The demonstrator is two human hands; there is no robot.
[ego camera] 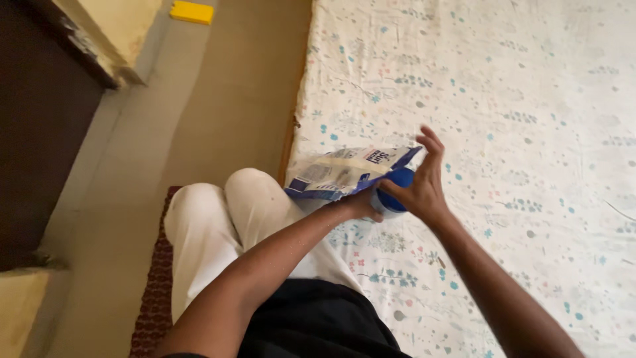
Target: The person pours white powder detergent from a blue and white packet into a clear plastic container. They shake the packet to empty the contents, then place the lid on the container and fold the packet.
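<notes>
The bed, spread with a pale floral sheet, filled the right side of the view; the tan floor ran along its left edge, with a dark patterned mat under the seated person's white-trousered knees.

At the near edge of the bed lay the packet — a soft white and blue pouch, tilted with its blue end toward the right and raised off the sheet. Just under that end sat a blue round container, only partly visible, so whether it carried a lid could not be told.

The left hand came in from below and was closed around the lower side of the container, its fingers mostly hidden beneath the pouch. The right hand stood on the far side, its thumb and palm against the container while its fingers were spread wide and lifted, touching the pouch's blue end only lightly, if at all — no firm grip showed there.

Judged from this, the handling would go best with the container held steady and upright in the left hand, and the right hand's fingers brought down onto the pouch's end so the limp packet could not sag or slide. On a soft mattress the base had little support, so tipping seemed the main risk.

A small yellow block lay far off on the floor.
</notes>
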